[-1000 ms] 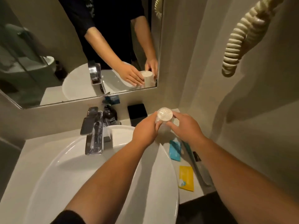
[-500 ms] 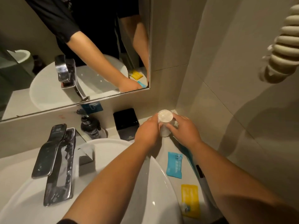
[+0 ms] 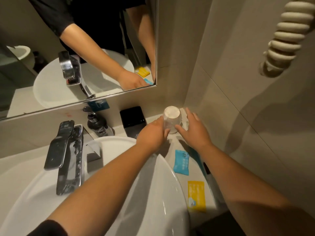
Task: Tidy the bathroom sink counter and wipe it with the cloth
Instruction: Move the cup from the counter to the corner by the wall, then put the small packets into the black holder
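Note:
A clear glass cup [image 3: 171, 119] stands upside down in the back right corner of the white counter [image 3: 171, 142]. My left hand [image 3: 151, 135] grips its lower left side. My right hand [image 3: 192, 130] hovers just right of the cup with fingers spread, thumb close to the glass, over a second pale object [image 3: 183, 110] in the corner. A blue packet [image 3: 181, 163] and a yellow packet [image 3: 196, 195] lie on the counter strip along the right wall. No cloth is in view.
The white basin [image 3: 167, 184] with a chrome faucet [image 3: 68, 155] fills the left. A dark pump bottle [image 3: 98, 124] and a black box [image 3: 133, 117] stand against the back wall under the mirror. A coiled hose [image 3: 286, 36] hangs on the right wall.
The cup has come down onto the counter in the corner. My right hand has let go and spread its fingers; my left hand stays on the cup.

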